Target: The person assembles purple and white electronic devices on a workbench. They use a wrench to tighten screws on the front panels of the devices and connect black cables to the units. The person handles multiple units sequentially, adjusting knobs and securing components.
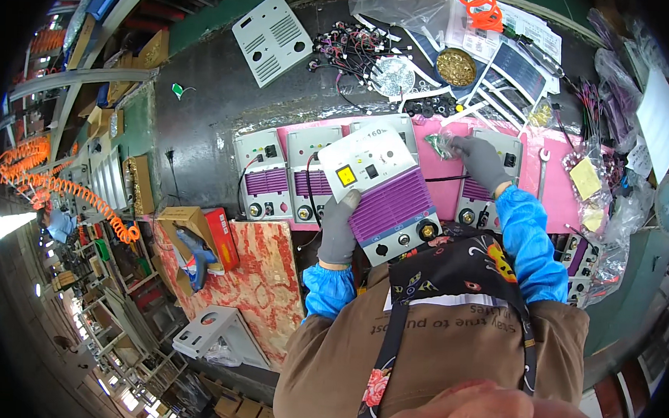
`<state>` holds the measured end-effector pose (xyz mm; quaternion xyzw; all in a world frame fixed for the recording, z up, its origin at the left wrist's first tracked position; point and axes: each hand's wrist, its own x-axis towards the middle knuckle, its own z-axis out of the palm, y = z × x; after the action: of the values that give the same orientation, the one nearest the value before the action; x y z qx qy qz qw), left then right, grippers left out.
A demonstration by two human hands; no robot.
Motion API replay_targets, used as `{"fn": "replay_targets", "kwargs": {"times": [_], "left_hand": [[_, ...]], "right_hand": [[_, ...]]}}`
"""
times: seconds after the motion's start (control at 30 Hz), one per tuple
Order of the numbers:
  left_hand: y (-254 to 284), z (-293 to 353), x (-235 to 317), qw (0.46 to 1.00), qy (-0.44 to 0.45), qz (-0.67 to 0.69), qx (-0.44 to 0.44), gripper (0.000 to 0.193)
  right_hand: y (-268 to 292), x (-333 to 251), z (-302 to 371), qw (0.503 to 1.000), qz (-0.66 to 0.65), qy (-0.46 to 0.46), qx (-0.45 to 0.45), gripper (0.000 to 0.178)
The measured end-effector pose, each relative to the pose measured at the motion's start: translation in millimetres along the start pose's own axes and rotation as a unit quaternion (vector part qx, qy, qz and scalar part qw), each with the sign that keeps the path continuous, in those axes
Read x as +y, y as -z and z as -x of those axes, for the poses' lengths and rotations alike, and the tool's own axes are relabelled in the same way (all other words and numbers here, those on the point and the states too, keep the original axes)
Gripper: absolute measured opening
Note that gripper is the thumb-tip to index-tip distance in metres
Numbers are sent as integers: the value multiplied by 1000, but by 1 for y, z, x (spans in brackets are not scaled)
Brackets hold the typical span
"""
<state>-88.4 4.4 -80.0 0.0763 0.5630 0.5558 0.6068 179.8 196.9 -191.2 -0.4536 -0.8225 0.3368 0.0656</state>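
In my grey-gloved left hand (339, 228) is a white and purple front panel (392, 201), gripped by its left edge and tilted toward me. It has a yellow switch, a louvred purple middle and round sockets along the bottom. My right hand (482, 162), also gloved, pinches a small green circuit board (435, 145) that seems to be in clear plastic, beyond the panel's upper right. Similar panels with purple louvres lie on a pink sheet (530, 155): one panel (259, 176) at the left, another (303, 179) beside it, and one (480, 192) partly under my right forearm.
A grey metal plate (272, 39) lies at the back left. Nearby are a tangle of wired parts (354, 51), a bowl of brass-coloured pieces (455, 67) and loose papers (519, 71). To the right lies a wrench (543, 174). A cardboard box (190, 220) stands at the left.
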Motion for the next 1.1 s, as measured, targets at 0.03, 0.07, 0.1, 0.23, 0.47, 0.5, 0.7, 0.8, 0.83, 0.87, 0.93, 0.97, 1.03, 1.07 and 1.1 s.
{"fn": "replay_targets", "kwargs": {"times": [0.03, 0.07, 0.1, 0.23, 0.47, 0.5, 0.7, 0.8, 0.83, 0.87, 0.93, 0.97, 1.03, 1.07, 1.1], "left_hand": [[-2, 1, 0, 1000, -4, -1, -4, 53], [-3, 2, -1, 1000, -7, -1, -8, 53], [-5, 3, -1, 1000, -12, -2, -12, 52], [-10, 10, -1, 1000, -19, -24, -6, 52], [-20, 29, -8, 997, -71, -25, -7, 52], [-22, 32, -9, 997, -77, -27, -5, 52], [-23, 48, -19, 993, -115, -29, 18, 52], [-26, 54, -18, 993, -113, -33, 17, 51], [-27, 55, -18, 993, -115, -34, 13, 51], [-27, 54, -19, 992, -118, -35, 9, 52], [-34, 55, -15, 992, -115, -42, -6, 51], [-38, 56, -12, 993, -110, -49, -16, 50], [-43, 57, -11, 993, -111, -38, -25, 49], [-49, 55, -14, 993, -115, -24, -32, 48], [-52, 54, -16, 992, -122, -8, -32, 47]], "right_hand": [[-1, 5, -2, 1000, 23, 12, -17, 18], [-2, 10, -1, 998, 47, 23, -34, 21], [1, 3, -1, 996, 74, 33, -43, 21], [1, -15, 0, 979, 193, 62, -29, 16], [-25, -3, 7, 956, 283, 78, 19, 16], [-28, -2, 8, 957, 274, 85, 35, 13], [-20, 0, 18, 993, 106, 16, 54, 14], [-11, -2, 25, 998, 25, -21, 60, 15], [-10, 2, 26, 997, 6, -24, 67, 14], [-10, 6, 26, 997, -14, -27, 75, 14], [-3, 8, 30, 996, -48, -29, 63, 16], [0, 9, 33, 996, -65, -30, 58, 17], [10, -3, 38, 989, -106, -44, 96, 21], [19, -10, 41, 984, -126, -51, 116, 23], [30, -22, 44, 981, -153, -49, 111, 25]]}}
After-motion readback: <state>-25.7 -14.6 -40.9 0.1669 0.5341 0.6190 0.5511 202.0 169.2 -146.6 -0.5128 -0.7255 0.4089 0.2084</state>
